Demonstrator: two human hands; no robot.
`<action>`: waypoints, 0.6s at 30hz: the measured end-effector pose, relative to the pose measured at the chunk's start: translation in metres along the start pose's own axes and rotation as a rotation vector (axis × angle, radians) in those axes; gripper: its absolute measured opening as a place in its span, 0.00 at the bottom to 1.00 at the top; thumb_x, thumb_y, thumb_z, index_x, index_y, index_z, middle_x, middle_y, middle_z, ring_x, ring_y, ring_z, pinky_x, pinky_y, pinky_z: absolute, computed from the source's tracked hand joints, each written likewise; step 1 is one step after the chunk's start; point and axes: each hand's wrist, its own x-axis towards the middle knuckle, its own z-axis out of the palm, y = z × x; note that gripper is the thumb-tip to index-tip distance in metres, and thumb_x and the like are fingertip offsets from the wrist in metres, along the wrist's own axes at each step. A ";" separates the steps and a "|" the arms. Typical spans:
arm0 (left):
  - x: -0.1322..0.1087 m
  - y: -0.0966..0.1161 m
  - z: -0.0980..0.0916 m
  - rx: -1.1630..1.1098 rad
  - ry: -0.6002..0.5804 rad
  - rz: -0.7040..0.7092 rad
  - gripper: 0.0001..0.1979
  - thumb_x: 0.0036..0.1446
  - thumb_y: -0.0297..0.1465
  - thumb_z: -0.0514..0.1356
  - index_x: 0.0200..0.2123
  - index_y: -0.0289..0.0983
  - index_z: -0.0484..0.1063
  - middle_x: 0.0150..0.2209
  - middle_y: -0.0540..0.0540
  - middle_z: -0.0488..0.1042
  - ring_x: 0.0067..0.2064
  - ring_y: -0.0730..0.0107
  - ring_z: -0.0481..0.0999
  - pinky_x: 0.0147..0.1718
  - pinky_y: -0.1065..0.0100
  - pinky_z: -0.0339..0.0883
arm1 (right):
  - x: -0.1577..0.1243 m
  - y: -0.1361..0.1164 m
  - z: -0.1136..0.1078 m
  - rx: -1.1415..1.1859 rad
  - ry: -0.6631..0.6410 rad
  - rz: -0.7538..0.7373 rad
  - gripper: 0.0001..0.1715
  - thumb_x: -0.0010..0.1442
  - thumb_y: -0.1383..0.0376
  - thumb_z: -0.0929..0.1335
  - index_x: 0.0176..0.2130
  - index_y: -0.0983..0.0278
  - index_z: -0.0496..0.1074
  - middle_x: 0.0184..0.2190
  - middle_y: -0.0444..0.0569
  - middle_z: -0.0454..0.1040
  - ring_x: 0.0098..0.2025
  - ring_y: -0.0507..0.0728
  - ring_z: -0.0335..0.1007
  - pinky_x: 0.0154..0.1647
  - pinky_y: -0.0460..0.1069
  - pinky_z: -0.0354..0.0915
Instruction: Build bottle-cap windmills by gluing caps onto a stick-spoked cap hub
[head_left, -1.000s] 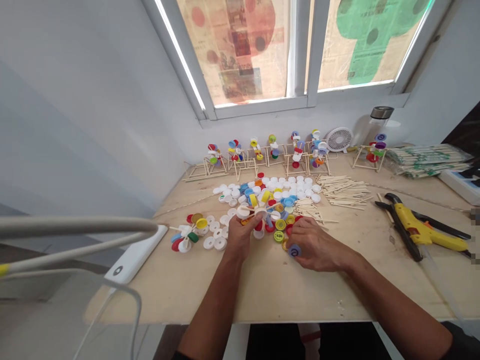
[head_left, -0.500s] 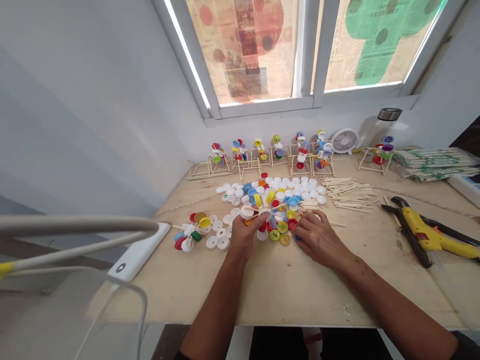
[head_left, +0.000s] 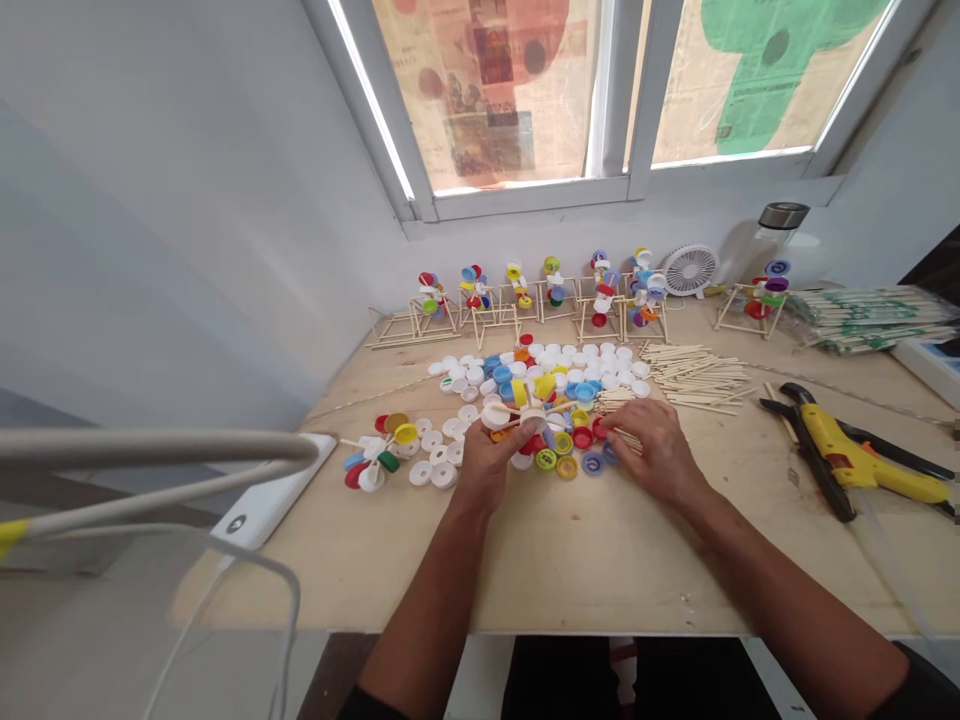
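My left hand [head_left: 487, 462] is shut on a small wheel of wooden sticks radiating from a white bottle-cap hub [head_left: 531, 416], with some sticks tipped by coloured caps. My right hand [head_left: 652, 452] lies to the right, fingers spread, its fingertips on a short pile of loose wooden sticks [head_left: 624, 434]. Between the hands sit loose bottle caps, among them a blue cap [head_left: 592, 463] and a gold-rimmed cap [head_left: 567, 467]. A broad heap of mostly white bottle caps [head_left: 540, 365] spreads beyond them on the plywood table [head_left: 562, 570].
Several finished stick stands with cap wheels [head_left: 604, 300] line the wall under the window. A bundle of wooden sticks [head_left: 694, 375] lies to the right, near a yellow glue gun [head_left: 847, 450] and pliers. A desk fan [head_left: 688, 270] stands at the back. A curved pale lamp arm [head_left: 150, 450] crosses the left.
My right hand has moved forward from the blue cap onto the stick pile, and the blue cap now lies farther forward. My left hand still holds the wheel. The view has tilted slightly.
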 end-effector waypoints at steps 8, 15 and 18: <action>-0.006 -0.002 0.005 0.078 -0.071 -0.044 0.19 0.35 0.32 0.72 0.33 0.34 0.74 0.30 0.47 0.77 0.31 0.69 0.75 0.33 0.68 0.68 | 0.003 -0.008 -0.009 0.421 0.058 0.134 0.13 0.59 0.58 0.66 0.42 0.60 0.74 0.42 0.50 0.76 0.47 0.59 0.69 0.49 0.56 0.63; -0.008 -0.006 0.006 0.139 -0.190 -0.072 0.18 0.37 0.33 0.72 0.33 0.34 0.75 0.33 0.44 0.79 0.32 0.66 0.76 0.32 0.68 0.69 | 0.001 -0.015 -0.004 0.509 -0.065 0.198 0.17 0.56 0.57 0.69 0.45 0.59 0.72 0.46 0.51 0.74 0.50 0.60 0.68 0.51 0.56 0.64; -0.008 -0.006 0.007 0.142 -0.212 -0.087 0.17 0.36 0.33 0.72 0.33 0.34 0.76 0.33 0.44 0.79 0.32 0.65 0.76 0.31 0.68 0.69 | 0.003 -0.017 -0.005 0.506 -0.093 0.164 0.15 0.56 0.58 0.69 0.44 0.59 0.73 0.44 0.50 0.75 0.49 0.59 0.68 0.51 0.56 0.64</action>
